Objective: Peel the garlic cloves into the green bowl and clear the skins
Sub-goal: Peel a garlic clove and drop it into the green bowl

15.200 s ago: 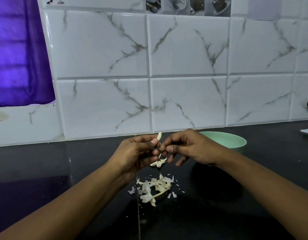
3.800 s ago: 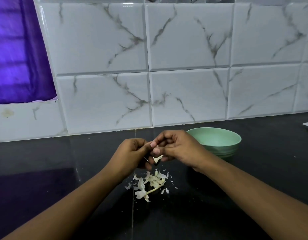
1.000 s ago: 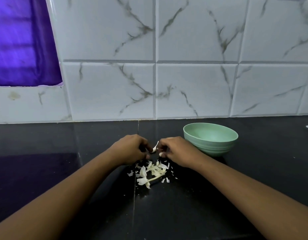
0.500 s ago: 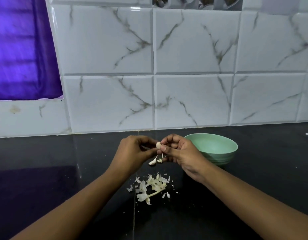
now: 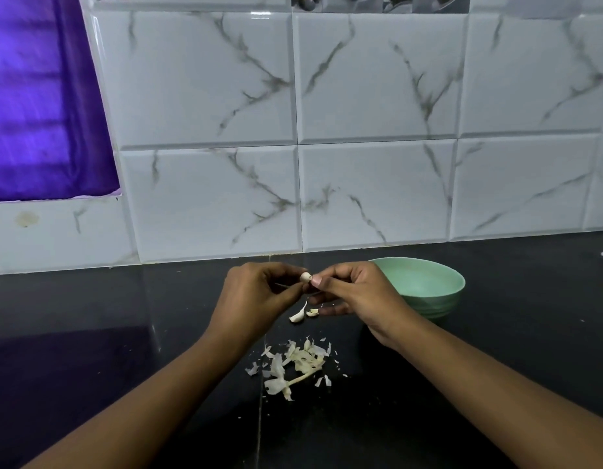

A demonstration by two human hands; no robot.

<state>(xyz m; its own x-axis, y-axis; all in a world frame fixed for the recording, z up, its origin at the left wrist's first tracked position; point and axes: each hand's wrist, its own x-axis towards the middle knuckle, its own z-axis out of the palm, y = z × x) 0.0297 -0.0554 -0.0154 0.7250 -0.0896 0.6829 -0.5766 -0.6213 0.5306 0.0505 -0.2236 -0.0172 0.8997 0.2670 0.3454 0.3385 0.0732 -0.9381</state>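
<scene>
- Compared with a second ago, both hands have come up off the skins and now sit in mid-frame, raised above the dark surface (image 5: 496, 350).
- Nearest, two bare forearms reach in from the lower corners of the frame and converge toward the centre.
- Between them, just below centre, a skin pile (image 5: 293, 365) lies on the surface, with pale flakes and one thin stalk.
- Above the pile, the left hand (image 5: 256, 296) and right hand (image 5: 357, 296) meet fingertip to fingertip. Both have curled fingers pinching one small garlic clove (image 5: 306, 276) between them.
- Two pale skin scraps (image 5: 297, 315) show just under the fingers. Whether they hang from the clove or lie on the surface is unclear.
- Right of the hands and just behind the right one, the green bowl (image 5: 428, 306) stands upright on the surface, partly covered by that hand.
- Farther back, a white marbled tiled wall (image 5: 377, 96) fills the upper frame.
- A purple curtain (image 5: 39, 96) hangs at the upper left.
</scene>
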